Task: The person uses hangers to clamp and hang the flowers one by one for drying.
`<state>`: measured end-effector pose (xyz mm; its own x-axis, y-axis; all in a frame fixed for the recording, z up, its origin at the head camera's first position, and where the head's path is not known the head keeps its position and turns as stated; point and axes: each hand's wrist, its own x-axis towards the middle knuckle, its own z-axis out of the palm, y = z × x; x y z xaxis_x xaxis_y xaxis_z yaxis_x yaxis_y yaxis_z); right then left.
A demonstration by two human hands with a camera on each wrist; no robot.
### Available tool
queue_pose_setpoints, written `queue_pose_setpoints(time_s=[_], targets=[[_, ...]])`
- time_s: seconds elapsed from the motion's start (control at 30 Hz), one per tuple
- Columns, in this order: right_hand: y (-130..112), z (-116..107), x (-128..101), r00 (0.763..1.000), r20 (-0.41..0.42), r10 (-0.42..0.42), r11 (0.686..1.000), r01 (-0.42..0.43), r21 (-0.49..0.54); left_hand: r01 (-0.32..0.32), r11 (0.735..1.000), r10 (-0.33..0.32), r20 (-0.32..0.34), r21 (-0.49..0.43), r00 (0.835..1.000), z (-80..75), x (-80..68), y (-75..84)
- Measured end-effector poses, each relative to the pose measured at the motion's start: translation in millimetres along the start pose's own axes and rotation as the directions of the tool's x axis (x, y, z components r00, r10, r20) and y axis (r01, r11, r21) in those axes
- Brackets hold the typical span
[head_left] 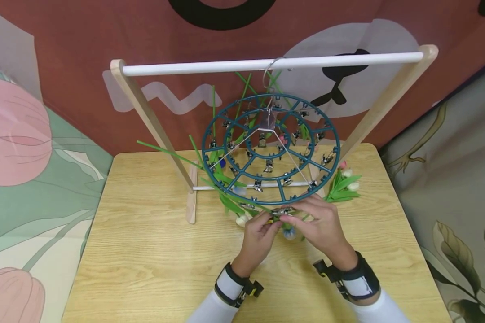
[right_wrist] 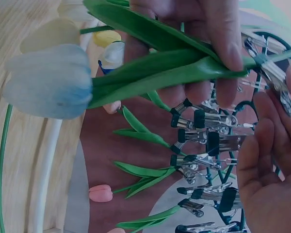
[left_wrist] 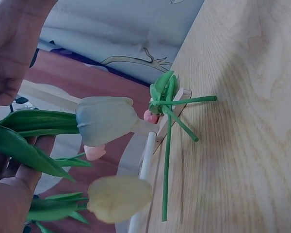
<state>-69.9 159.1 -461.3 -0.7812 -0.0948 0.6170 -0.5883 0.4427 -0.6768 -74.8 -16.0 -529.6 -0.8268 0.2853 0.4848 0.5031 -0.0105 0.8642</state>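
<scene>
In the head view my left hand (head_left: 258,240) and right hand (head_left: 325,226) meet just below the front rim of a teal round clip hanger (head_left: 262,203). My left hand pinches the stem of an artificial tulip whose white petals are tinged blue (right_wrist: 48,82), head downward. A metal clip (right_wrist: 276,77) sits across the stem in the right wrist view, and my right hand (right_wrist: 266,160) holds it with fingers and thumb. Whether its jaws grip the stem is unclear. A cream tulip (left_wrist: 119,199) hangs close by in the left wrist view.
The hanger hooks onto the white rod (head_left: 202,67) of a wooden stand. Several metal clips (right_wrist: 203,119) line its rings, some bearing tulips, including a pink one (right_wrist: 101,193). More tulips (head_left: 343,186) lie on the wooden table (head_left: 145,260) at right. A patterned cloth hangs behind.
</scene>
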Motion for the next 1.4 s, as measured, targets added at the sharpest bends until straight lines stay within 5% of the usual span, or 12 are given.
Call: queue_pose_setpoints(time_s=[0.13,0.27,0.33,0.43,0.5,0.53,0.63,0.7,0.77,0.9,1.4], targets=[[0,1,-3,1.0,0.014,0.017,0.997,-0.016,-0.081,-0.027,0.999,0.027,-0.015,0.031,1.0,-0.2,1.7,0.0],[0,-3,0,0.99,-0.068,-0.12,0.969,0.102,-0.227,-0.049,0.999,0.049,-0.008,0.024,0.999,0.2,1.9,-0.6],[-2,-8,5,0.961,-0.163,-0.221,0.94,0.166,-0.299,-0.062,0.998,0.062,0.004,0.005,0.998,0.3,1.0,-1.0],[-7,-19,19,0.881,-0.338,-0.332,0.91,0.204,-0.361,-0.074,0.997,0.075,0.016,-0.02,0.997,-0.3,-0.6,-1.8],[-9,-29,29,0.839,-0.421,-0.344,0.907,0.181,-0.38,-0.078,0.997,0.078,0.014,-0.01,0.997,-1.2,-1.3,-2.1],[-9,-35,35,0.837,-0.432,-0.335,0.906,0.159,-0.393,-0.078,0.997,0.078,0.012,-0.007,0.997,-1.7,-1.4,-2.0],[-2,-54,48,0.904,-0.33,-0.272,0.889,0.106,-0.445,-0.078,0.997,0.078,0.008,0.002,0.997,-3.4,-1.4,-0.8],[5,-67,53,0.958,-0.184,-0.221,0.868,0.107,-0.484,-0.075,0.997,0.075,0.007,0.001,0.997,-4.2,-2.0,-0.5],[13,-76,55,0.981,-0.048,-0.186,0.851,0.136,-0.507,-0.073,0.997,0.073,0.009,-0.001,0.997,-4.8,-3.0,-0.9],[23,-83,53,0.986,0.075,-0.151,0.837,0.168,-0.521,-0.065,0.998,0.065,0.01,0.005,0.998,-6.9,-5.7,-1.6],[17,-66,33,0.962,0.109,-0.25,0.829,0.271,-0.489,0.013,0.993,-0.017,-0.038,-0.114,0.999,-24.5,-18.2,-10.1]])
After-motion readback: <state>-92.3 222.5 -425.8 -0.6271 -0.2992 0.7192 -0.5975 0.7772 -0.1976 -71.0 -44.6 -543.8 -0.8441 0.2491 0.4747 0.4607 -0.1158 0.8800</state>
